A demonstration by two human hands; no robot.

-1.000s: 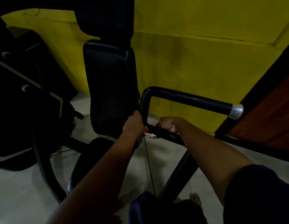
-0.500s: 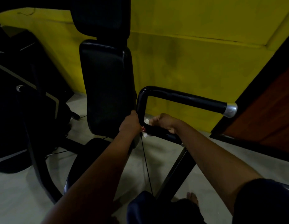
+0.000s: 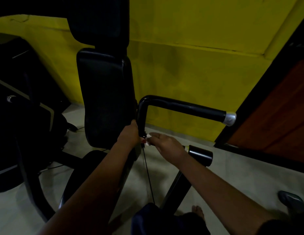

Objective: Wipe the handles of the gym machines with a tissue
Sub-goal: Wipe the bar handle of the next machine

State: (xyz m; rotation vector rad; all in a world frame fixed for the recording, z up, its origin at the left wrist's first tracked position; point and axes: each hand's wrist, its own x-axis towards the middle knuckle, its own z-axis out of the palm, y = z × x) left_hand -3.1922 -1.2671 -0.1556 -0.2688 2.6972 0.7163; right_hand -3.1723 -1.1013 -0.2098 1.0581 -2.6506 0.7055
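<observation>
A black U-shaped machine handle [image 3: 181,106] with a silver end cap [image 3: 230,118] sticks out to the right of the seat. My left hand [image 3: 130,134] grips the handle's upright section near its lower bend. My right hand [image 3: 166,144] lies over the lower bar [image 3: 200,155], its fingers reaching left. It holds a small white tissue [image 3: 148,136] at the fingertips, right against the bend and beside my left hand. The thumb of my right hand is hidden.
A black padded backrest [image 3: 105,99] and seat [image 3: 90,165] stand just left of the handle. A thin cable [image 3: 148,177] hangs below the bend. Another dark machine [image 3: 20,124] fills the left; a yellow wall [image 3: 190,65] and brown door [image 3: 280,116] close the back and right. A shoe [image 3: 291,200] lies on the floor.
My right hand has slid left along the lower bar to the bend and flattened, uncovering the bar's right end. My left hand keeps its grip on the upright.
</observation>
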